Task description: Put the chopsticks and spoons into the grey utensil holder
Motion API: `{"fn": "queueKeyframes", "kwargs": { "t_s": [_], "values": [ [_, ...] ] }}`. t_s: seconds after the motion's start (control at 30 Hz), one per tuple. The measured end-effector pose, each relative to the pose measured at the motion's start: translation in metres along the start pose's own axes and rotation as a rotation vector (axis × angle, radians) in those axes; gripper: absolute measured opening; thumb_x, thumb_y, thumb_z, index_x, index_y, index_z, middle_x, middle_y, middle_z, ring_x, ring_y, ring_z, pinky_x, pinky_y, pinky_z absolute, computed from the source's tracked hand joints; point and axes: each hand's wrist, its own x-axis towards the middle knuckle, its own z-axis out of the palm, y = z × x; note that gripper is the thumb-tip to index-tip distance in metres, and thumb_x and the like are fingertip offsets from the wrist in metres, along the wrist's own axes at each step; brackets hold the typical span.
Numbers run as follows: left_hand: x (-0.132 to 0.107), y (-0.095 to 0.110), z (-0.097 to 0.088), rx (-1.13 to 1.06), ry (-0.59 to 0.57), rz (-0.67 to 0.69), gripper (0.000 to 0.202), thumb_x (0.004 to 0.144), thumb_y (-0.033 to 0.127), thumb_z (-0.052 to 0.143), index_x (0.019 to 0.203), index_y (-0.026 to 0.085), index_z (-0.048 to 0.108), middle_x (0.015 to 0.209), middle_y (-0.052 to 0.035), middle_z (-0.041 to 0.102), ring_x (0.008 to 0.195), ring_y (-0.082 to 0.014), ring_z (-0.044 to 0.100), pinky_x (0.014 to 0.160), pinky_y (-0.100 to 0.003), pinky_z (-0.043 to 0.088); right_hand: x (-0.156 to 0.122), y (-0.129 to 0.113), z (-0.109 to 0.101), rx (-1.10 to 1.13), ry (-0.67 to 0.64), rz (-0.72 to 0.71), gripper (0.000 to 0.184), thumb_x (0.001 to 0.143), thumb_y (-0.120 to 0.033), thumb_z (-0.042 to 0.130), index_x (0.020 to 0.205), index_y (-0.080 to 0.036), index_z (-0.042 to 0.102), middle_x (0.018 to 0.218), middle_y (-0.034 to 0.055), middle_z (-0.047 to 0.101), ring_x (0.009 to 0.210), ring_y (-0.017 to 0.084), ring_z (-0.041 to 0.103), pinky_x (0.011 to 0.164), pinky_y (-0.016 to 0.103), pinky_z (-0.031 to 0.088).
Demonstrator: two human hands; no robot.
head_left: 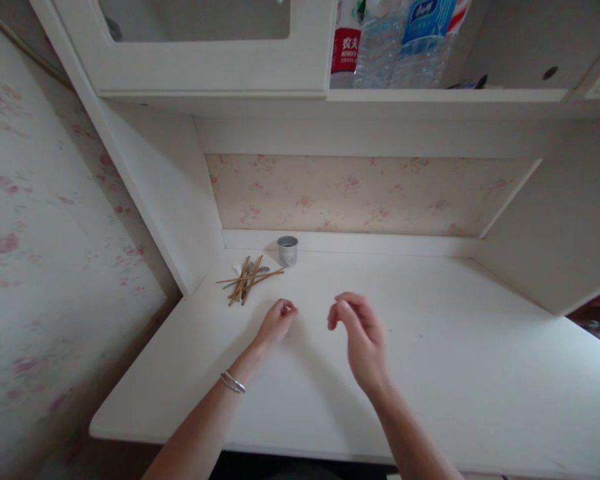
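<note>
My left hand (277, 320) rests low at the desk, its fingers curled in toward the thumb around a small gap; nothing shows in it. A silver bangle (233, 382) circles that wrist. To its right, my right hand (363, 333) is held above the desk with bent fingers and the thumb against them, and no object shows there. Beyond the left hand lies a crossed pile of wooden chopsticks (246, 281), with metal spoons (261, 270) partly hidden among them. Behind the pile's right end, a grey perforated metal utensil holder (287, 252) stands upright.
The white desk (440, 373) runs beneath both hands, walled by a left side panel (165, 180) and a right one (545, 220). Overhead juts a cabinet (220, 67), with plastic bottles (380, 50) on its open shelf. Flowered wallpaper (330, 193) covers the back.
</note>
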Motion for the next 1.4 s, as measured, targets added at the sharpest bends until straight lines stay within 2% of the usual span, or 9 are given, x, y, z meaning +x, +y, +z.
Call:
{"fn": "queueKeyframes", "kwargs": {
  "t_s": [0.1, 0.2, 0.27, 0.57, 0.73, 1.4],
  "values": [
    [-0.004, 0.012, 0.022, 0.015, -0.045, 0.009, 0.029, 0.082, 0.044, 0.049, 0.069, 0.019, 0.054, 0.060, 0.0037, 0.050, 0.061, -0.0135, 0.046, 0.059, -0.026, 0.033, 0.036, 0.048, 0.020, -0.120, -0.029, 0.065, 0.030, 0.086, -0.050, 0.059, 0.082, -0.021, 0.063, 0.057, -0.0036, 0.051, 0.055, 0.014, 0.047, 0.054, 0.027, 0.038],
    [-0.008, 0.015, 0.032, 0.026, -0.089, 0.025, 0.032, 0.081, 0.041, 0.047, 0.058, 0.019, 0.050, 0.057, 0.0025, 0.049, 0.061, -0.0145, 0.046, 0.059, -0.027, 0.032, 0.038, 0.083, 0.022, -0.193, -0.016, 0.123, 0.037, 0.086, -0.055, 0.055, 0.077, -0.020, 0.064, 0.054, -0.0042, 0.047, 0.051, 0.014, 0.042, 0.051, 0.027, 0.033],
    [-0.010, 0.014, 0.032, 0.029, -0.107, 0.035, 0.032, 0.081, 0.040, 0.046, 0.057, 0.019, 0.049, 0.057, 0.0025, 0.049, 0.062, -0.0145, 0.045, 0.060, -0.027, 0.031, 0.032, 0.091, 0.020, -0.238, -0.016, 0.108, 0.039, 0.087, -0.055, 0.053, 0.075, -0.020, 0.064, 0.055, -0.0038, 0.048, 0.053, 0.015, 0.043, 0.053, 0.027, 0.033],
    [-0.013, 0.005, 0.025, 0.032, -0.133, 0.036, 0.030, 0.081, 0.039, 0.044, 0.059, 0.019, 0.045, 0.057, 0.0044, 0.044, 0.062, -0.0127, 0.041, 0.059, -0.026, 0.029, 0.029, 0.090, 0.016, -0.365, -0.128, 0.093, 0.044, 0.091, -0.056, 0.046, 0.075, -0.018, 0.063, 0.057, -0.0039, 0.047, 0.056, 0.013, 0.044, 0.055, 0.025, 0.033],
    [-0.013, 0.005, 0.025, 0.022, -0.134, 0.032, 0.031, 0.081, 0.040, 0.045, 0.058, 0.019, 0.043, 0.056, 0.0054, 0.040, 0.060, -0.0119, 0.039, 0.058, -0.026, 0.028, 0.028, 0.090, 0.016, -0.395, -0.137, 0.100, 0.045, 0.092, -0.056, 0.044, 0.076, -0.018, 0.063, 0.057, -0.0036, 0.048, 0.056, 0.013, 0.046, 0.055, 0.025, 0.033],
    [-0.014, 0.007, 0.023, 0.020, -0.139, 0.033, 0.030, 0.082, 0.038, 0.046, 0.059, 0.019, 0.046, 0.056, 0.0051, 0.044, 0.061, -0.0122, 0.042, 0.059, -0.026, 0.030, 0.028, 0.088, 0.016, -0.415, -0.147, 0.108, 0.045, 0.092, -0.055, 0.042, 0.073, -0.018, 0.061, 0.058, -0.0028, 0.050, 0.056, 0.014, 0.046, 0.056, 0.025, 0.034]
  ]
}}
